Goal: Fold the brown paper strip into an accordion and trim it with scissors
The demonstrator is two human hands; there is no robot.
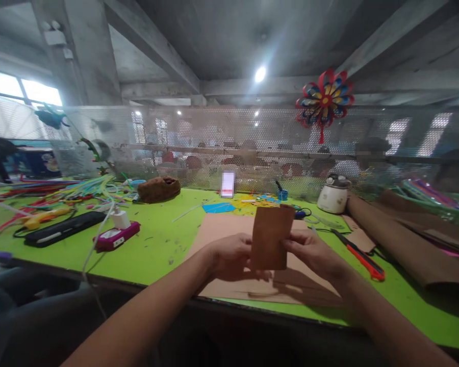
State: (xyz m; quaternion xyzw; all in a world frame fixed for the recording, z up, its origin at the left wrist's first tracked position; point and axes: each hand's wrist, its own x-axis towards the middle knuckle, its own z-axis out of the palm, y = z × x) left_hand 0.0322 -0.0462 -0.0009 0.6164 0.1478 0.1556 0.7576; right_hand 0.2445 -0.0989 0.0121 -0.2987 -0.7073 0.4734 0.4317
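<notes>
Between my two hands a piece of brown card, bent over at its upper right edge, is held upright above the table. My left hand grips its left side, with some fingers hidden behind it. On the right side my right hand pinches the card between thumb and fingers. Below lies a large light-brown sheet on the green tabletop, with the shadow of my hands and the card falling across it.
Right of my hands lies a red and black utility knife, beside a long brown roll and a white jug. A purple power strip, a black case and a brown pouch sit left. A phone stands behind.
</notes>
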